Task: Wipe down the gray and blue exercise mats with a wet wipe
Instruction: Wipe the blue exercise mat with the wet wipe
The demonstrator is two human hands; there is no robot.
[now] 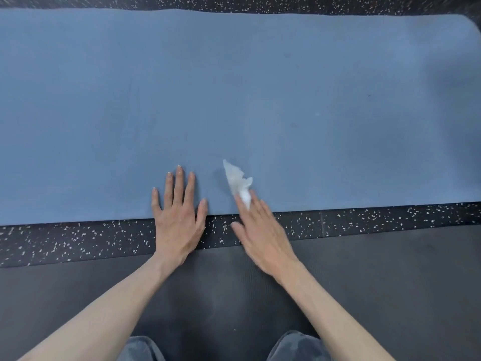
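Observation:
A blue exercise mat (pixel 234 87) lies spread across the upper part of the head view. The gray mat (pixel 390 282) lies below it, under my arms and knees. My left hand (pixel 179 220) rests flat with fingers spread on the blue mat's near edge, holding nothing. My right hand (pixel 260 233) is beside it at the same edge, its fingers pinching a crumpled white wet wipe (pixel 238 182). The wipe sticks out forward from the fingertips over the blue mat.
A strip of black speckled rubber floor (pixel 78 238) separates the two mats, and more of it runs along the blue mat's far edge (pixel 260 3). The blue mat's rounded corner is at the upper right (pixel 468 22). My knees (pixel 296 345) show at the bottom.

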